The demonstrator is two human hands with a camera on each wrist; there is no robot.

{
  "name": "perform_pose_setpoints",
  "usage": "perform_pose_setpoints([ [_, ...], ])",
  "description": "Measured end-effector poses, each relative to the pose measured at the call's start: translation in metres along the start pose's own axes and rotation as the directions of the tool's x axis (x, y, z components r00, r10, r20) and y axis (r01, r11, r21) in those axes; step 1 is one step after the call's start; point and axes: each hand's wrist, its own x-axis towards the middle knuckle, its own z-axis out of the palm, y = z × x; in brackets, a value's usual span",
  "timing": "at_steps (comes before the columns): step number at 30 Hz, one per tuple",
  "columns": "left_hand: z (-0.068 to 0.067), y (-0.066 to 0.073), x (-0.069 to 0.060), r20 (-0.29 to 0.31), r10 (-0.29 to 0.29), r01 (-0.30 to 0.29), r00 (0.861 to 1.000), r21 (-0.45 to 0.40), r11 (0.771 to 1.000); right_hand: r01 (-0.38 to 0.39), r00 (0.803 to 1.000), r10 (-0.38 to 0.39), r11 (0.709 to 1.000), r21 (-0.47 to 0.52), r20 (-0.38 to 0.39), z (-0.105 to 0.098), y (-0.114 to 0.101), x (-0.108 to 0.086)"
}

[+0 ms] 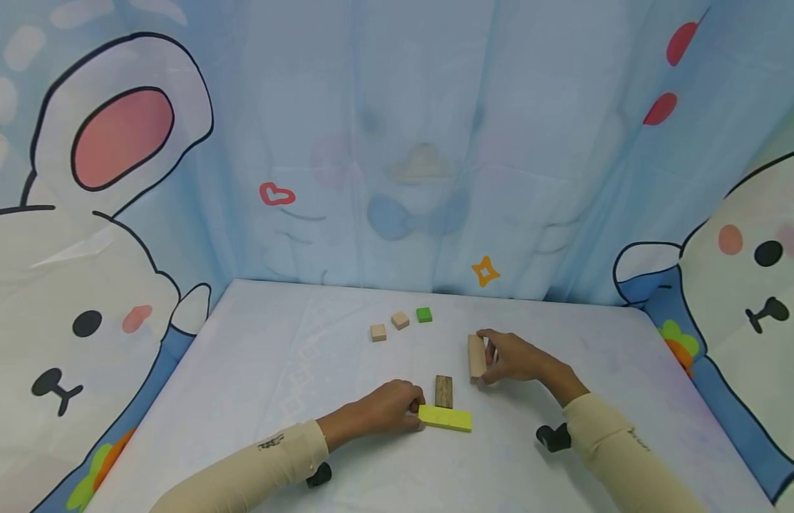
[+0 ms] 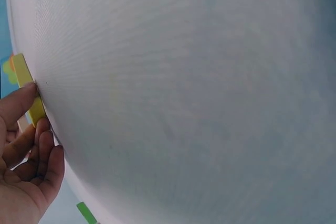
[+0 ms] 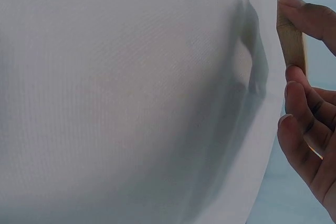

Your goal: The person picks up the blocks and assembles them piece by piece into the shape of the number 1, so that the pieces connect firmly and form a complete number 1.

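Where the left hand [image 1: 385, 407] works: thumb and fingertips pinch the left end of a bright yellow rectangular block [image 1: 447, 419] at the white table [image 1: 294, 349]; its other fingers curl inward.
Where the right hand [image 1: 515, 358] works: thumb at the near end and fingertips at the far end, it pinches a pale wooden rectangular block [image 1: 475, 356] lengthwise; whether that block touches the table, I cannot tell.
Dark brown wood-grained block [image 1: 444, 392]: between the hands, just behind the yellow one; whether they touch is unclear.
Far group: two small pale wooden cubes [image 1: 378, 333] [image 1: 400, 320] and a small green block [image 1: 424, 314], apart from both hands.
Weight and stiffness: all seem light, rigid and hard to damage.
Surface: yellow looks smooth, so probably a little more slippery than bare wood.
Best hold: for yellow, mid-length across the narrow sides, since an end pinch could let it swing; for pale wood, end to end should serve, though it might roll between the fingertips.
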Motion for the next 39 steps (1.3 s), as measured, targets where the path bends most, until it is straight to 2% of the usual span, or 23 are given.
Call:
perform_pose_setpoints([
  [20, 0.004, -0.002, 0.002, -0.012, 0.001, -0.001, 1.0, 0.01, 1.0, 0.016, 1.0, -0.016, 1.0, -0.001, -0.009, 0.004, -0.015, 0.003],
  [39, 0.004, -0.003, 0.003, 0.002, -0.016, 0.016, 1.0, 0.003, 1.0, 0.043, 0.999, -0.043, 0.999, 0.008, -0.006, 0.004, -0.026, 0.009],
])
